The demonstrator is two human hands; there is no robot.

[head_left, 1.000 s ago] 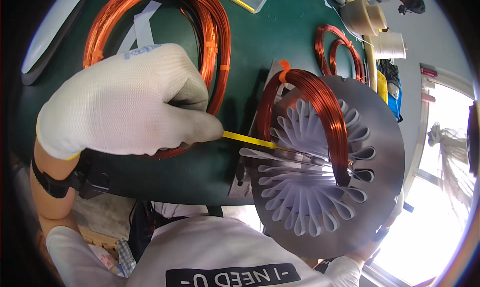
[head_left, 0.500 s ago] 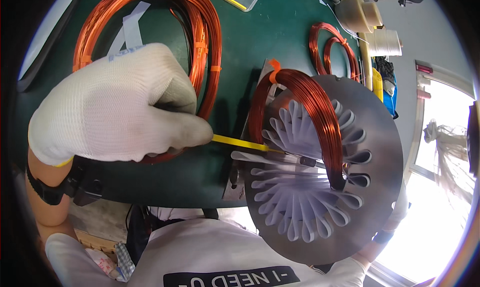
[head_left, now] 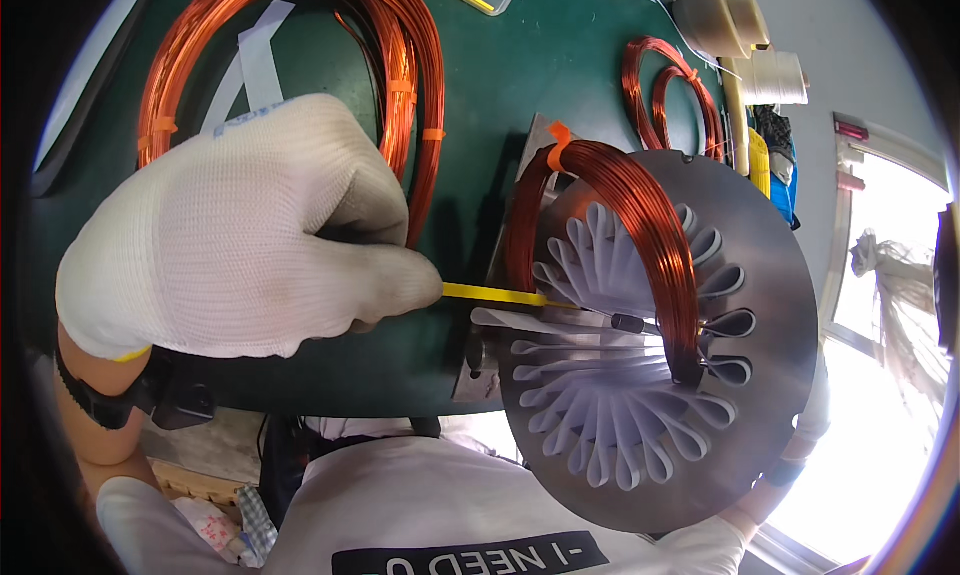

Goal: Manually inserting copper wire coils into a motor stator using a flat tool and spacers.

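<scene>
My left hand (head_left: 245, 235), in a white knit glove, is closed with thumb and fingers pinching one end of a narrow yellow strip (head_left: 495, 294). The strip's other end reaches into the bore of a round metal stator core (head_left: 770, 225). White paper slot liners (head_left: 590, 415) stick out in loops around that bore. A bundle of copper wire (head_left: 655, 225), tied with orange tape (head_left: 560, 145), arches over the core and enters it. Beside the strip's tip sits a small dark cylinder (head_left: 630, 323). Behind the core, my right hand (head_left: 815, 405) shows only a bit of glove; its fingers are hidden.
A large copper coil (head_left: 425, 95) lies on the green table (head_left: 530, 65) past my left hand, with white paper strips (head_left: 262, 65) inside it. Smaller copper coils (head_left: 630, 85) lie at the far right, near spools of cord (head_left: 775, 78). A metal plate (head_left: 480, 375) lies under the core.
My left hand has shifted slightly right and toward me, still pinching the yellow strip. The stator core with its copper bundle has moved a little to the right.
</scene>
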